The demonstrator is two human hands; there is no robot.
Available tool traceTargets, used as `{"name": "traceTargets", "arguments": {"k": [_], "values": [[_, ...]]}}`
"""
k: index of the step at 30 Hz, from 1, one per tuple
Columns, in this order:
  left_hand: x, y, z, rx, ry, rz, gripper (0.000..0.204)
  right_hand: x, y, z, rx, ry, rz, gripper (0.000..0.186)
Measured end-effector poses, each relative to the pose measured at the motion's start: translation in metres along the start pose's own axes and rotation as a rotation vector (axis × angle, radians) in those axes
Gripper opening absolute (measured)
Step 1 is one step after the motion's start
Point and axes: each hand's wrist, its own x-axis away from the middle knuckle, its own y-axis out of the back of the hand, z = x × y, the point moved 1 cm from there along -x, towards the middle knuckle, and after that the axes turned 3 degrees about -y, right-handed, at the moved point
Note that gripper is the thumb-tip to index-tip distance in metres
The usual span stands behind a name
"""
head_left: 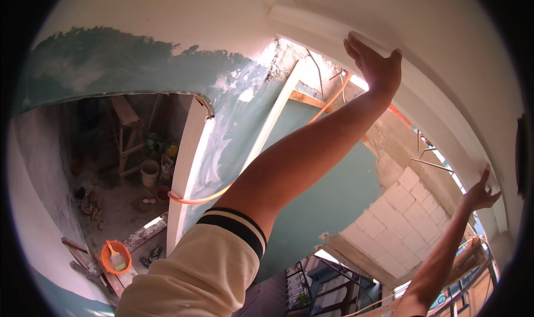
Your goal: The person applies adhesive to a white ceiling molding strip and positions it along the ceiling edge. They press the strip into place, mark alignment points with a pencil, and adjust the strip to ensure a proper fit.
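White, long, smooth moulding (445,117) overhead, beside the pale, plain ceiling (445,39), appears propped by the bare, open left hand (379,69) and bare, loosely open right hand (479,196), and could tilt or drop should either push ease.

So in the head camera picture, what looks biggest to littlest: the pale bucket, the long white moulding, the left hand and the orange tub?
1. Long white moulding
2. Left hand
3. Orange tub
4. Pale bucket

That's only how big they look here; their real sizes could be different.
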Motion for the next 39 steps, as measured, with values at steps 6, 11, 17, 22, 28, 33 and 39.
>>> {"name": "traceTargets", "arguments": {"k": [6,11,17,22,28,33,39], "values": [[-0.005,-0.005,-0.005,-0.056,-0.054,-0.038,0.116,0.003,-0.002,0.006,-0.258,-0.374,0.174,0.125],[0.002,-0.007,-0.017,-0.077,0.008,-0.01,0.117,0.004,-0.001,-0.007,-0.431,-0.372,0.314,0.113],[0.005,-0.006,-0.022,-0.116,0.064,-0.02,0.118,-0.019,-0.008,-0.057,0.598,0.67,0.298,0.071],[-0.001,-0.007,-0.01,-0.202,0.109,-0.067,0.131,-0.049,-0.01,-0.05,0.514,0.716,0.419,0.06],[-0.037,0.001,0.005,-0.257,-0.05,-0.061,0.113,0.008,-0.005,0.002,-0.511,-0.331,0.505,0.091],[-0.011,0.004,-0.006,-0.115,-0.03,-0.03,0.106,0.002,0.016,0.047,-0.969,-0.686,0.372,0.111],[-0.006,0.0,-0.01,-0.065,-0.042,-0.016,0.099,-0.001,0.036,0.055,-1.012,-0.595,0.351,0.114]]}}
